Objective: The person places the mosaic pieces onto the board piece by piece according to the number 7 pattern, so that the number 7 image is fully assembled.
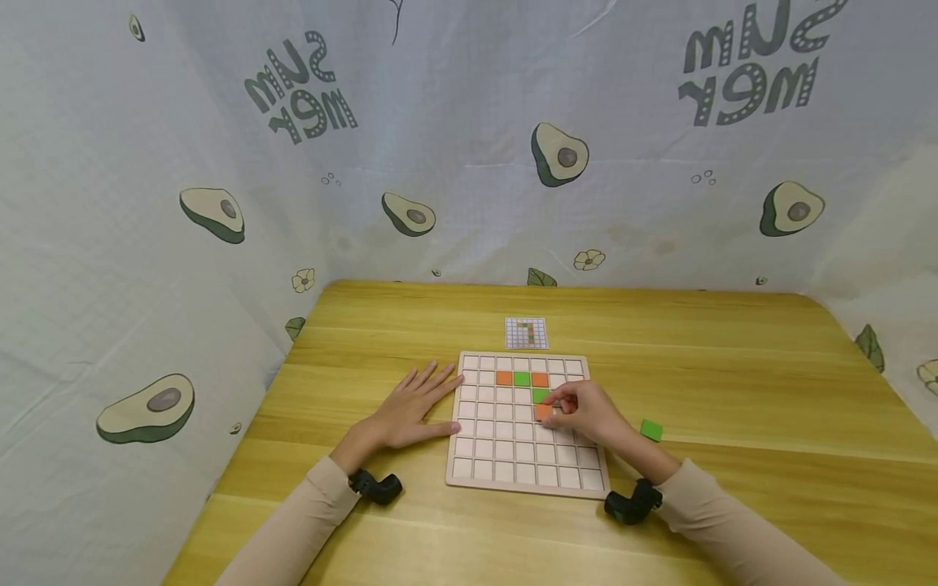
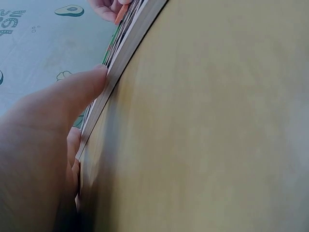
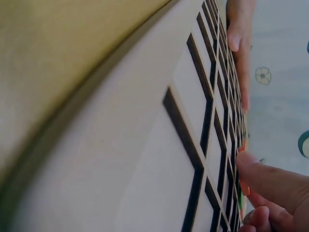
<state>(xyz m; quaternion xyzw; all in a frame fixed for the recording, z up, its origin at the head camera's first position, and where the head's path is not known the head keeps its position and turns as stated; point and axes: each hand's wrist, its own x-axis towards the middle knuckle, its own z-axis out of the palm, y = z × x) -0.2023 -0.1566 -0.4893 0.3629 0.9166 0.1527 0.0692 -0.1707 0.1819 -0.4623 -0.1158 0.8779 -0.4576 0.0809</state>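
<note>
A wooden grid board point(image 1: 484, 487) lies on the table. My right hand point(image 1: 586, 411) is over its right half, thumb and fingers pinching an orange square tile point(image 1: 543, 412). In the left wrist view that orange tile point(image 2: 121, 14) stands tilted between the fingers. Just behind it on the board sits a green tile point(image 1: 541, 395). The row beyond holds an orange tile point(image 1: 504, 378), a green tile point(image 1: 522, 378) and another orange tile point(image 1: 539, 379). My left hand point(image 1: 410, 411) rests with spread fingers on the table, its thumb and fingertips at the board's left edge.
A small printed card point(image 1: 526, 333) with a coloured grid pattern lies behind the board. One loose green tile point(image 1: 651, 430) is on the table to the right, beside the right forearm. A printed curtain point(image 1: 469, 163) hangs behind the wooden table point(image 1: 733, 366).
</note>
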